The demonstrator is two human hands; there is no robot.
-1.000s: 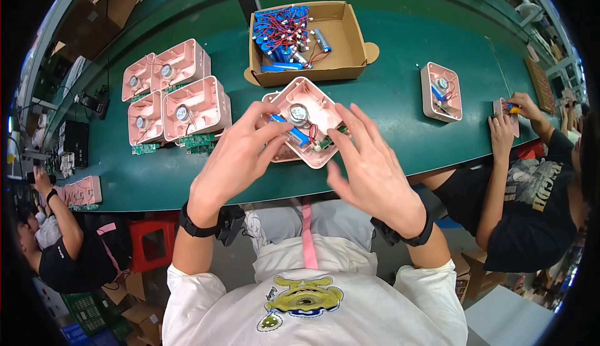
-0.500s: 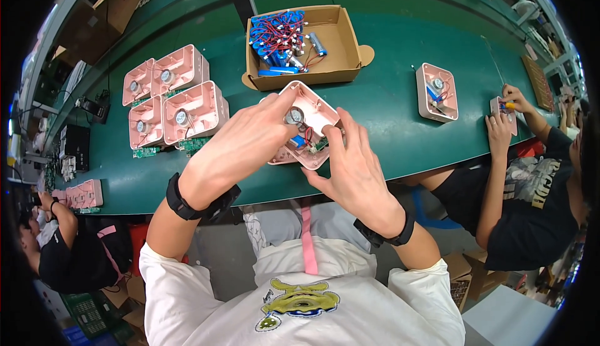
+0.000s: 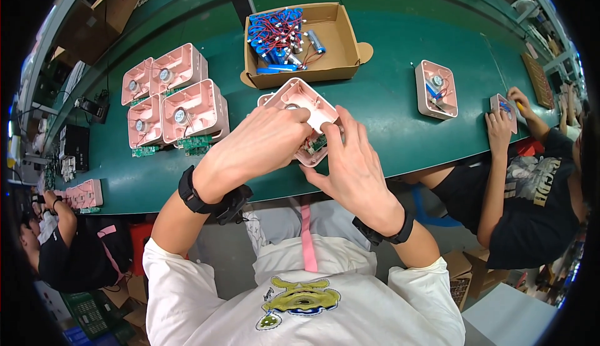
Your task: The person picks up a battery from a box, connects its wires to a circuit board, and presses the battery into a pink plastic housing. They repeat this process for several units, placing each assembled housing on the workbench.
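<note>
A pink plastic housing (image 3: 322,110) with an open top sits tilted in front of me, at the table's near side. My right hand (image 3: 361,174) grips its right wall, thumb low and fingers along the edge. Inside the housing reach the curled fingers of my left hand (image 3: 259,143), which cover most of the round speaker and the blue battery's spot. What those fingers pinch is hidden. Part of a green circuit board (image 3: 319,142) shows between the hands. Another pink edge (image 3: 265,99) peeks out behind my left hand.
A cardboard box (image 3: 340,37) of blue wired batteries (image 3: 275,37) stands beyond the housing. Several pink housings (image 3: 212,112) with speakers are grouped at left. Another pink housing (image 3: 427,103) lies at right, near a co-worker's hands (image 3: 500,130). A second person (image 3: 59,233) works far left.
My left hand has moved right and deeper into the housing, its fingers curling over the speaker and battery that showed before. My right hand has stayed on the housing's right side.
</note>
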